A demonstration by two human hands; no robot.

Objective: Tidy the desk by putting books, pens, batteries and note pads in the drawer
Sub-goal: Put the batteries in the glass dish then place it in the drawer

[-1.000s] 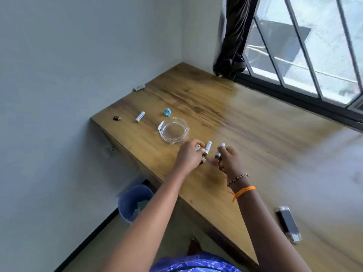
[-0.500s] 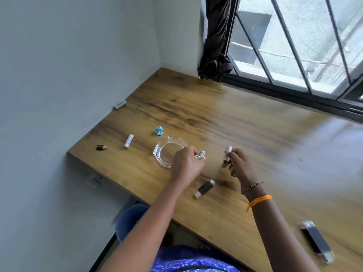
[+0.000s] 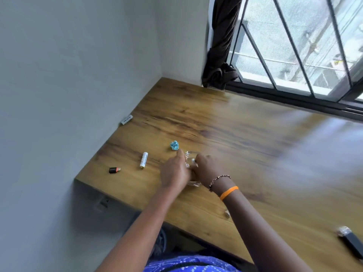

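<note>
Both hands meet at centre frame over the glass dish [image 3: 193, 183], which is mostly hidden under them; only bits of its clear rim show. My left hand [image 3: 174, 173] has its fingers curled, with white battery ends [image 3: 188, 165] showing at its fingertips, so it grips at least one battery. My right hand [image 3: 206, 169] is curled too and pinches a white battery [image 3: 193, 160] at its tip. How many batteries each holds I cannot tell; the area is blurred.

Left of the hands, a white battery [image 3: 144, 160] lies loose on the wooden desk [image 3: 255, 154]. Further left, near the desk's edge, a small black-and-orange piece [image 3: 114, 170]. Just above the hands, a crumpled blue scrap [image 3: 174, 145]. Another white battery [image 3: 126, 119] lies against the wall, upper left of the desk.

Lower right of frame: a dark stick-shaped thing with a clear cap [image 3: 350, 241], well apart from the hands. An orange band [image 3: 228, 192] and bead bracelet [image 3: 219, 178] on the right wrist. Window with bars and a dark knotted curtain [image 3: 220, 73] at the upper right.
</note>
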